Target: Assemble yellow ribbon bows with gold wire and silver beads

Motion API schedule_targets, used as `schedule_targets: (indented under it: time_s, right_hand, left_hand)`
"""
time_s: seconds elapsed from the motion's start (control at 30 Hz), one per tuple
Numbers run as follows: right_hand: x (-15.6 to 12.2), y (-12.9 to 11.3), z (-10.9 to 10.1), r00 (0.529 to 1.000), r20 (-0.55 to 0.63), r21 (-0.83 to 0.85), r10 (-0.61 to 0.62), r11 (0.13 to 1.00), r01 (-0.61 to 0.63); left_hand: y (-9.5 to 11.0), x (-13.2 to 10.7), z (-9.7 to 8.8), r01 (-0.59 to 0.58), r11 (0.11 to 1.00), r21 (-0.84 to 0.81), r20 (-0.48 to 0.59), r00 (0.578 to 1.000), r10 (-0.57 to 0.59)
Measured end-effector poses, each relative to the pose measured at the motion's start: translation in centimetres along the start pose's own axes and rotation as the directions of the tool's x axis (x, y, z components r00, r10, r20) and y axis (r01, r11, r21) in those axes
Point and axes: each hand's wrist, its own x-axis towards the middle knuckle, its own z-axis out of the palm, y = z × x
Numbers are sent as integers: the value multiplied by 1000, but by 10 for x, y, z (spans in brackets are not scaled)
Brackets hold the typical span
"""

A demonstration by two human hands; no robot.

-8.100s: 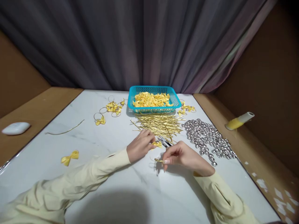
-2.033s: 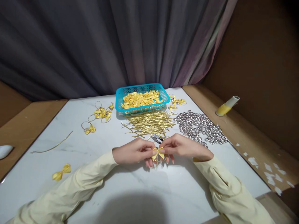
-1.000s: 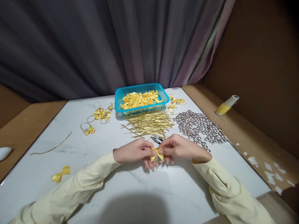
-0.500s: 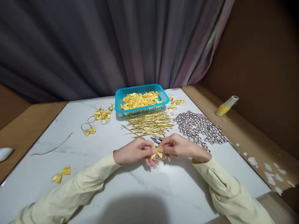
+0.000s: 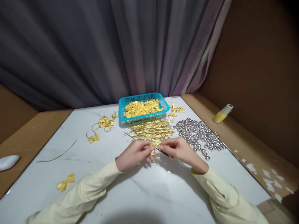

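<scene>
My left hand (image 5: 137, 153) pinches a yellow ribbon bow (image 5: 153, 152), its fingers curled under it. My right hand (image 5: 177, 151) is closed at the bow's right side, thumb and fingertips pressed together there. The fingers hide much of the bow and of its thin gold loop. A dark, slim tool, likely the small snips (image 5: 166, 153), shows below my right fingertips; whether they touch it I cannot tell. Just beyond my hands lies a pile of gold twist ties (image 5: 151, 130). Silver bell-like beads (image 5: 198, 132) are spread to the right of it.
A blue basket (image 5: 120, 109) of yellow bows stands at the back. Bows with loops (image 5: 105, 122) lie left of it, more bows (image 5: 176, 109) right. A single bow (image 5: 66, 182) and a gold tie (image 5: 58, 155) lie at left. A yellow thread spool (image 5: 223, 114) stands at right.
The view has tilted up a little. The bow has turned between my fingers, so less of its front shows. More of the dark tool shows below my right hand.
</scene>
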Motion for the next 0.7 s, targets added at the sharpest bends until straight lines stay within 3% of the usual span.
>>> schedule_targets:
  time_s: [0.13, 0.23, 0.33, 0.57, 0.7]
  right_hand:
    - [0, 4, 11, 995, 91, -6, 34, 999, -34]
    - [3, 10, 15, 971, 226, 156, 82, 980, -119]
    - [5, 16, 17, 956, 271, 270, 112, 944, -188]
    - [6, 16, 19, 977, 169, 323, 133, 929, -183]
    - [6, 14, 15, 952, 268, 442, 147, 859, -257]
  left_hand:
    - [-4, -4, 1, -126, 967, 221, -71, 987, 145]
    - [-5, -7, 4, -194, 889, 414, -80, 966, 248]
    - [-5, -10, 7, -229, 805, 547, -58, 949, 309]
    - [-6, -15, 8, -233, 689, 686, 12, 951, 309]
    - [-5, -15, 7, -216, 705, 676, 8, 958, 286]
